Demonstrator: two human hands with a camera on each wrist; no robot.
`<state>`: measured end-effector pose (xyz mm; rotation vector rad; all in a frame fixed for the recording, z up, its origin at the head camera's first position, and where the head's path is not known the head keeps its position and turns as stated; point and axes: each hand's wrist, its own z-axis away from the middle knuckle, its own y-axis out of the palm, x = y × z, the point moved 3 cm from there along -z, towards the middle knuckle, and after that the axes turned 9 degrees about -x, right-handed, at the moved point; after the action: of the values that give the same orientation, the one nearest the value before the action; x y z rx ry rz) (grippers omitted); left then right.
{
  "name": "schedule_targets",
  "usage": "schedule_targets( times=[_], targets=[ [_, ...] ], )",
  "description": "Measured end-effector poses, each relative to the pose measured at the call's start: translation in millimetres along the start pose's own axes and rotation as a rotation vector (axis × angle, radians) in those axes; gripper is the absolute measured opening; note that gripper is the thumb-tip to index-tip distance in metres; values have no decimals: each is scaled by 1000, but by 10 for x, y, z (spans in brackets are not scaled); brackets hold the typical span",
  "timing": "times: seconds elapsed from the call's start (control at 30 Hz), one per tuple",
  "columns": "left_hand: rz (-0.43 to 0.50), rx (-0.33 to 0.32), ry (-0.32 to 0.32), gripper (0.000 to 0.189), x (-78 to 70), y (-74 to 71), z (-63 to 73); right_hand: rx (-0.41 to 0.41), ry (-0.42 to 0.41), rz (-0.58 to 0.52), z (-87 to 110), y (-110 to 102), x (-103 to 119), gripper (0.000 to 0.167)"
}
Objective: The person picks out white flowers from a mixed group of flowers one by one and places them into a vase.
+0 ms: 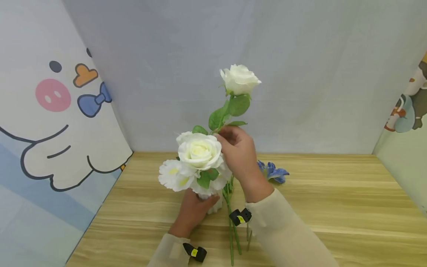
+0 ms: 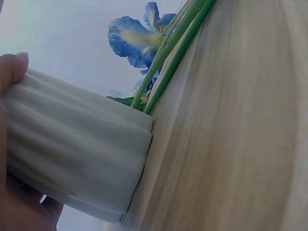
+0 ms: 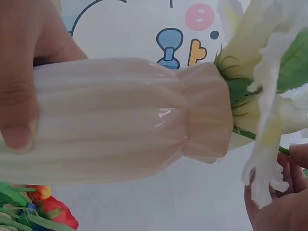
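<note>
A white fluted vase (image 3: 110, 120) with a ruffled rim stands on the wooden table, mostly hidden by blooms in the head view. My left hand (image 1: 193, 213) grips the vase's body, fingers and thumb around it. White flowers fill the vase's mouth: an open white rose (image 1: 200, 150) and ruffled white irises (image 1: 176, 174). My right hand (image 1: 241, 157) is just behind and right of that rose, pinching the green stem of a taller white rose (image 1: 240, 79), which rises above the others. Where this stem ends is hidden among the flowers.
Several loose green stems (image 1: 231, 226) lie on the table (image 1: 333, 207) right of the vase. A blue iris (image 1: 275, 173) lies behind my right forearm. In the right wrist view, a red flower (image 3: 57, 211) shows at the lower left. A pale wall (image 1: 300, 74) closes the back.
</note>
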<state>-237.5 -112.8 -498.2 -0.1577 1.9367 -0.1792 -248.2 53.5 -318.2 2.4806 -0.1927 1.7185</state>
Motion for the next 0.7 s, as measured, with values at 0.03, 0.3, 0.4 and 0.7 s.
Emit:
schedule_targets(
  times=[0.03,0.3,0.4,0.7],
  targets=[
    [3,2,2,59,-8,6,-2,-2,14,-10,1,-8,2,30],
    [4,12,-4,60,-54,24,1,-26,53,-45,7,-44,21,23],
    [13,9,3,60,-50,18,-5,-37,53,-36,5,-52,7,22],
    [1,-9,19,68,-22,-7,-2,-47,112,-48,11,-86,-41,23]
  ],
)
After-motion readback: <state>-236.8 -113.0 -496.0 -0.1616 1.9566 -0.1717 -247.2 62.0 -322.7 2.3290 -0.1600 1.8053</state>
